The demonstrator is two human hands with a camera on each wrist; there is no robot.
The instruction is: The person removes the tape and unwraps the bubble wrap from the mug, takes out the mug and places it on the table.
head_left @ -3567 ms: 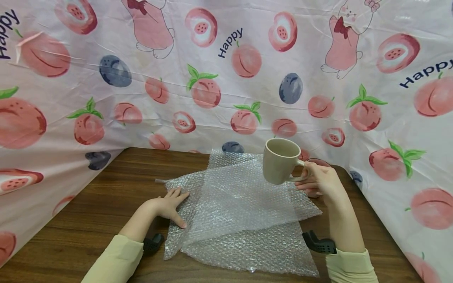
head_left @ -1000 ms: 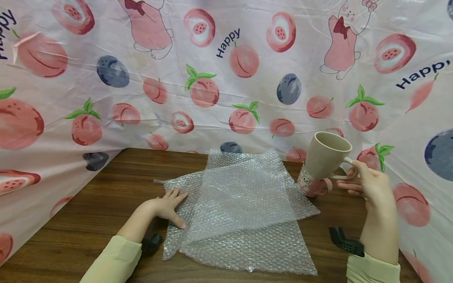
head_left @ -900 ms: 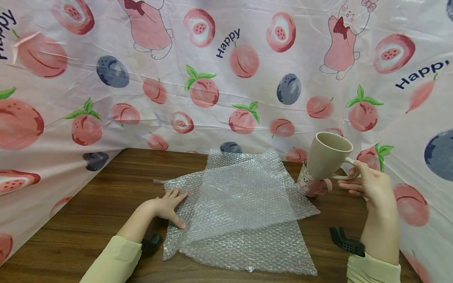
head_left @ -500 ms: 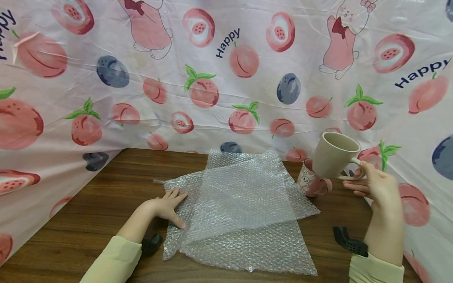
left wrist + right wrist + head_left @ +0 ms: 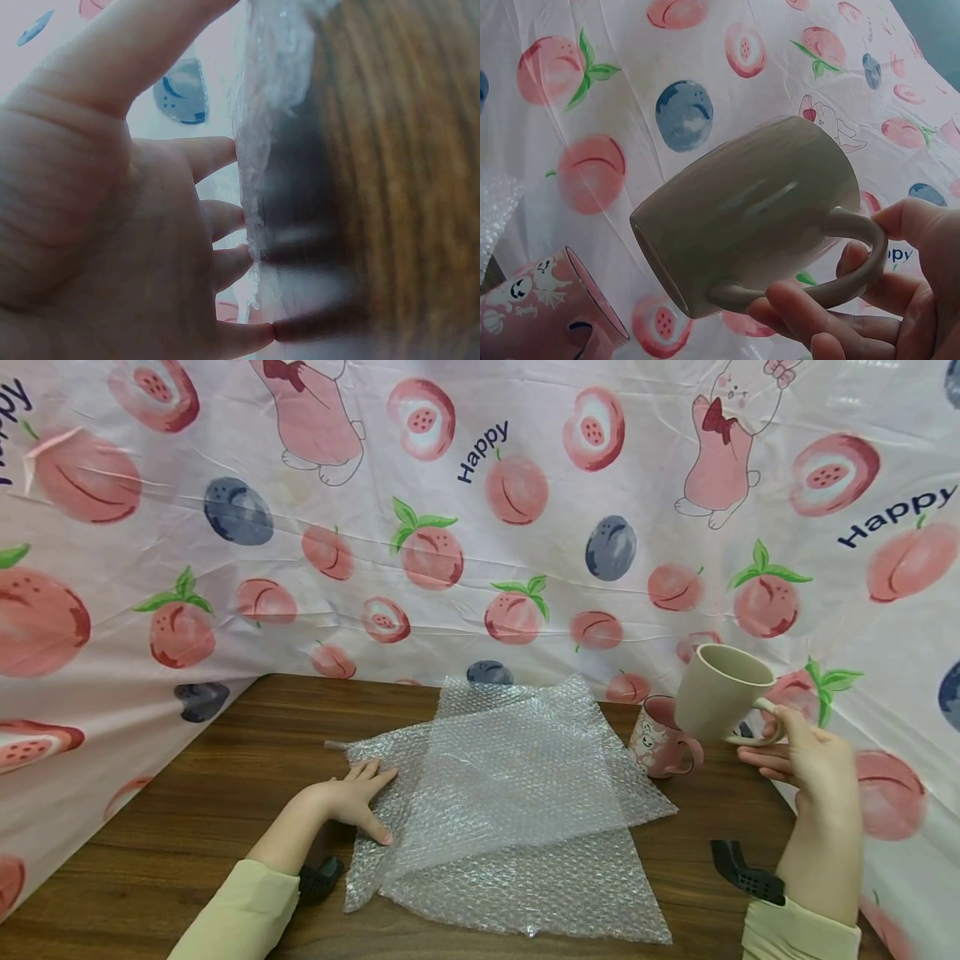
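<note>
My right hand (image 5: 813, 760) holds a beige mug (image 5: 720, 693) by its handle, raised above the table at the right. In the right wrist view the thumb and fingers curl round the handle of the mug (image 5: 750, 217). Behind and left of it, a pink mug (image 5: 660, 743) with white ghost and web prints stands upright on the table. My left hand (image 5: 352, 797) rests with spread fingers on the left edge of the bubble wrap (image 5: 517, 777), which lies in overlapping sheets. The left wrist view shows the straight fingers touching its edge (image 5: 259, 187).
A brown wooden table (image 5: 225, 827) carries everything. A peach-printed curtain (image 5: 450, 468) closes off the back and both sides, close behind the pink mug. Black wrist camera mounts (image 5: 746, 877) sit near both wrists.
Since the oldest frame my right hand has carried the beige mug rightward from over the bubble wrap, past the pink mug, which is now uncovered. The left hand stays in place.
</note>
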